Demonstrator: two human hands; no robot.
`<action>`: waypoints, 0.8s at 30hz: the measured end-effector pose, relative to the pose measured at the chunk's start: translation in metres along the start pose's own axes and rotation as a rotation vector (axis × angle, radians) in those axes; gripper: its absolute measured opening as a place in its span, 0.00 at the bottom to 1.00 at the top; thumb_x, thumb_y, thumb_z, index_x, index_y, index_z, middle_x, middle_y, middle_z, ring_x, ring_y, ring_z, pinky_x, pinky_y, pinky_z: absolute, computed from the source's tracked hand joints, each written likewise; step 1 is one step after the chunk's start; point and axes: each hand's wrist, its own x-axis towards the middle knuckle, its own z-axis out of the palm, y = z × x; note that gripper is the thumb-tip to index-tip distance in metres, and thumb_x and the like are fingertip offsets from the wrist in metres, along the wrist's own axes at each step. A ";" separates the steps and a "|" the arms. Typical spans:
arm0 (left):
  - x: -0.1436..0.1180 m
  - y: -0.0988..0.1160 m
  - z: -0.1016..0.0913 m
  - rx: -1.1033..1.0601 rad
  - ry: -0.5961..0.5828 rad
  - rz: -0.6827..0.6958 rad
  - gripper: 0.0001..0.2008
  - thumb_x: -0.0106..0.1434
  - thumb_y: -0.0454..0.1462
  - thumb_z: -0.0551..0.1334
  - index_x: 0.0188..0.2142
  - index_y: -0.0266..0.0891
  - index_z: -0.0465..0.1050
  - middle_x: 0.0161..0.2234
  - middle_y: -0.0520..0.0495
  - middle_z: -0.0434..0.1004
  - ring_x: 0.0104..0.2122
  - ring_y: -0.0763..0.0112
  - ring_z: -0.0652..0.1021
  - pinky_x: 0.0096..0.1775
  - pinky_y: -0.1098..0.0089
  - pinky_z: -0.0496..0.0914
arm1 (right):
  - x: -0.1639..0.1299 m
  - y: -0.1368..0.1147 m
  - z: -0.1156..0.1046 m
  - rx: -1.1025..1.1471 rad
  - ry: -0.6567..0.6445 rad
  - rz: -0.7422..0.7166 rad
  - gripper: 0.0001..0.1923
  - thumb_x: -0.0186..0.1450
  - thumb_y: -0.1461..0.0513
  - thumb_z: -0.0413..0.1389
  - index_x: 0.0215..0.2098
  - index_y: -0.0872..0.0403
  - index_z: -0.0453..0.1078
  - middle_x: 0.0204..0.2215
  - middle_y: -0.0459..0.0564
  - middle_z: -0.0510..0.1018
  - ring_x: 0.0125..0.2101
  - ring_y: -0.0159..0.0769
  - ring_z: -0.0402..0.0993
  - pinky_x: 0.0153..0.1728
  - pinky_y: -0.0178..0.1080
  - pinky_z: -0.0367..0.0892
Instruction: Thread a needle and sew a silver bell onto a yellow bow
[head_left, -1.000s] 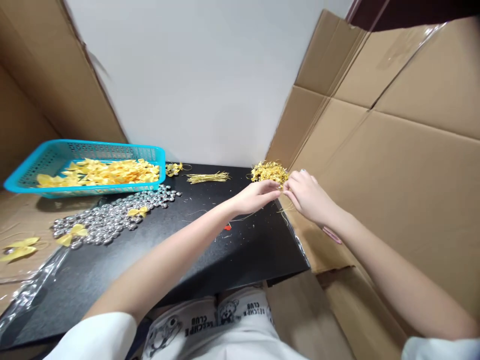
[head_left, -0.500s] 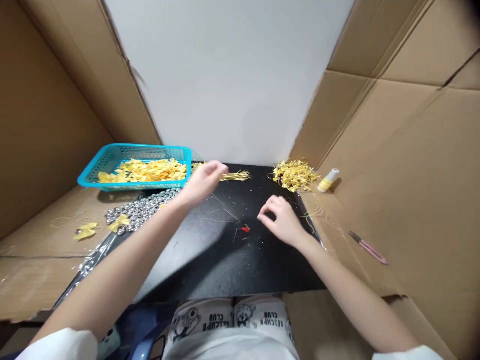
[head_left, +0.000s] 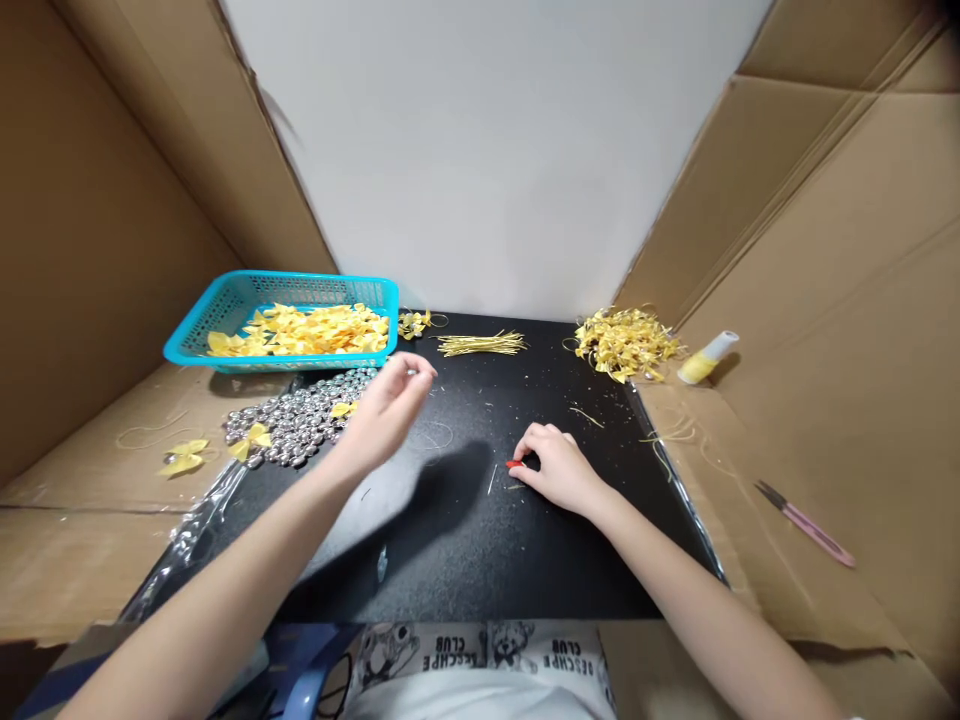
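My left hand [head_left: 384, 408] hovers over the black mat [head_left: 465, 540] beside a heap of silver beads [head_left: 296, 425]. Its thumb and forefinger are pinched on what looks like a thin gold strand. My right hand [head_left: 561, 468] rests low on the mat, with its fingertips closed on a small red piece [head_left: 513, 464] that lies there. A bundle of straight gold strands [head_left: 480, 343] lies at the back of the mat. A tangled pile of gold loops [head_left: 626, 343] sits at the back right.
A blue basket [head_left: 225, 303] of yellow ribbon bows stands at the back left. Loose bows [head_left: 184, 457] lie on the cardboard at left. A small yellow bottle [head_left: 705, 360] and pink snips [head_left: 806, 522] lie on the cardboard at right. Cardboard walls close in both sides.
Both hands left the gold pile at the back right. The left hand went to the strand bundle, then drew back pinched. The right hand dropped to the red piece.
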 end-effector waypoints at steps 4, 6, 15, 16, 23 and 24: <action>-0.012 -0.033 0.024 0.100 -0.167 -0.085 0.11 0.67 0.45 0.53 0.38 0.40 0.64 0.23 0.57 0.58 0.21 0.75 0.60 0.26 0.73 0.56 | -0.001 0.003 -0.005 0.026 0.031 -0.049 0.09 0.60 0.60 0.64 0.38 0.52 0.71 0.40 0.49 0.76 0.44 0.42 0.70 0.45 0.46 0.60; -0.017 -0.041 0.029 0.196 -0.210 -0.081 0.11 0.68 0.44 0.51 0.38 0.39 0.65 0.24 0.56 0.61 0.23 0.74 0.62 0.28 0.72 0.58 | -0.003 0.006 -0.007 0.038 0.048 -0.049 0.09 0.60 0.59 0.64 0.38 0.52 0.72 0.39 0.49 0.77 0.44 0.42 0.71 0.45 0.46 0.61; -0.035 -0.058 0.043 0.514 -0.432 0.038 0.09 0.64 0.42 0.57 0.38 0.40 0.70 0.20 0.58 0.57 0.22 0.73 0.63 0.28 0.72 0.54 | 0.005 0.017 0.003 0.177 0.132 0.046 0.06 0.61 0.63 0.61 0.27 0.53 0.69 0.27 0.45 0.74 0.29 0.33 0.68 0.32 0.36 0.61; -0.036 -0.059 0.044 0.522 -0.420 0.039 0.09 0.64 0.42 0.57 0.38 0.40 0.70 0.20 0.58 0.57 0.22 0.73 0.63 0.28 0.72 0.54 | 0.007 0.018 0.006 0.167 0.152 0.054 0.07 0.60 0.62 0.62 0.27 0.53 0.69 0.26 0.44 0.73 0.29 0.33 0.68 0.31 0.36 0.61; -0.035 -0.061 0.041 0.396 -0.298 0.025 0.10 0.67 0.42 0.54 0.33 0.39 0.67 0.19 0.59 0.56 0.20 0.75 0.62 0.28 0.73 0.56 | 0.007 0.041 0.000 0.180 0.210 0.052 0.04 0.60 0.64 0.60 0.28 0.52 0.71 0.24 0.43 0.73 0.26 0.33 0.68 0.30 0.36 0.61; -0.034 -0.061 0.040 0.365 -0.278 0.018 0.10 0.67 0.42 0.54 0.33 0.39 0.66 0.19 0.59 0.56 0.20 0.75 0.62 0.28 0.73 0.56 | 0.006 0.047 -0.005 0.141 0.243 0.063 0.04 0.61 0.65 0.59 0.28 0.52 0.71 0.24 0.44 0.74 0.26 0.34 0.68 0.31 0.36 0.62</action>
